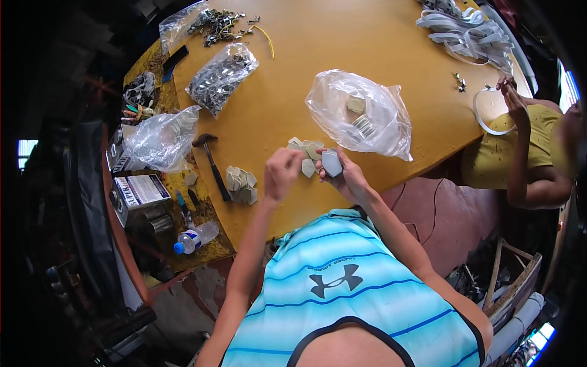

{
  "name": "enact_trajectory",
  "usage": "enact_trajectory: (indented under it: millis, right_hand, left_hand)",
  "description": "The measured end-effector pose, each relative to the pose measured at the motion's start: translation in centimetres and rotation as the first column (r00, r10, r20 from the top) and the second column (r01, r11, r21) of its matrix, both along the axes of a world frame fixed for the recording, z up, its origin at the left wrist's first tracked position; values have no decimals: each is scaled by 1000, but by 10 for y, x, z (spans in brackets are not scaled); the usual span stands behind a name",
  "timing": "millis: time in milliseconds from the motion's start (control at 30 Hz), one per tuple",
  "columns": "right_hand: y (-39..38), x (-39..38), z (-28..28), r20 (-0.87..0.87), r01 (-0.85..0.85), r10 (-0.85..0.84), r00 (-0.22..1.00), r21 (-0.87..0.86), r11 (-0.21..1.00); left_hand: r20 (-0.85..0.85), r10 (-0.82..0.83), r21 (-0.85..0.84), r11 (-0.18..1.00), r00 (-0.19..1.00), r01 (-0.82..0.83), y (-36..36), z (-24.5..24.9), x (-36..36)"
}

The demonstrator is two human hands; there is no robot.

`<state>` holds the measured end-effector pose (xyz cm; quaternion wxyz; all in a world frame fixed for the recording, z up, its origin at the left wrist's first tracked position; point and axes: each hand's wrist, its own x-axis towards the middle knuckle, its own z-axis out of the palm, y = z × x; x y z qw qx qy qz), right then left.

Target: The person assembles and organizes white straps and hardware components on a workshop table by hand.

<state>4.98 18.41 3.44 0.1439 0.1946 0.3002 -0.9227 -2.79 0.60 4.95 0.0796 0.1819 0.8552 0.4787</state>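
Note:
My left hand (pixel 283 174) is closed, fingers curled together, above the table's near part; anything inside it is too small or hidden to name. Just to its right, my right hand (pixel 347 177) grips a grey hexagonal piece (pixel 332 163) between thumb and fingers. Loose beige flat pieces (pixel 309 150) lie behind and between my hands. Another heap of beige pieces (pixel 241 183) lies left of my left hand. Behind my right hand rests a clear plastic bag (pixel 382 116) with stacked round-looking pieces inside.
A hammer (pixel 212 166) lies left of the heap. Bags of metal parts (pixel 222 76), a can (pixel 142 189) and a bottle (pixel 197 237) are at the left. At the right, a person (pixel 520 147) holds a pale strap (pixel 479 116), near bundled straps (pixel 468 33).

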Motion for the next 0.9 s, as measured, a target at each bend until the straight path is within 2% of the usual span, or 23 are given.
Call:
enact_trajectory:
  millis: [33, 100, 133, 200, 267, 333, 367, 433, 533, 733, 800, 833, 900]
  right_hand:
    - [-2, -2, -1, -19, 13, -14, 1000, -21, 1000]
    - [-7, -4, 2, 9, 6, -6, 1000, 14, 1000]
    - [-10, -5, 4, 37, 5, -7, 999, 49, 999]
    - [-17, -9, 12, 46, -6, 4, 999, 36, 999]
    - [-18, -11, 10, 57, -14, 12, 998, 28, 1000]
    - [-17, -14, 5, -36, -74, 71, 997, -89, 993]
    - [-17, -13, 4, -38, -82, 79, 996, -87, 993]
    - [-21, -13, 24, 40, -81, 78, 996, 70, 994]
    - [-23, -11, 16, 49, -63, 60, 997, 53, 997]
    - [-28, -9, 9, 21, -46, 45, 999, 49, 998]
    - [-28, -10, 19, 49, -28, 25, 998, 57, 998]
    - [-29, -10, 23, 76, -10, 5, 997, 65, 998]
    - [-27, -8, 17, 17, -34, 33, 999, 79, 996]
  left_hand:
    - [-2, 6, 2, 1000, 1000, -6, 5, 11, 12]
    - [-101, -144, 57, 987, 984, 150, 15, 24, 31]
    - [-104, -132, 57, 989, 986, 138, 19, 25, 34]
    - [-278, -111, -21, 994, 954, 110, 22, 26, 37]
    - [-277, -97, -26, 995, 956, 94, 20, 25, 36]
    - [-278, -85, -33, 996, 957, 79, 17, 20, 33]
    - [-295, -96, -4, 995, 951, 99, 15, 13, 31]
    - [-313, -101, 27, 993, 945, 115, 10, 11, 30]
    - [-345, -137, -36, 990, 928, 133, 9, 21, 31]
    - [-299, -85, -6, 996, 951, 87, 15, 26, 38]
    - [-306, -51, 100, 991, 951, 86, 15, 18, 37]
    - [-305, -53, 99, 991, 951, 87, 15, 16, 37]
    - [56, 6, 186, 982, 998, -16, 15, 19, 37]
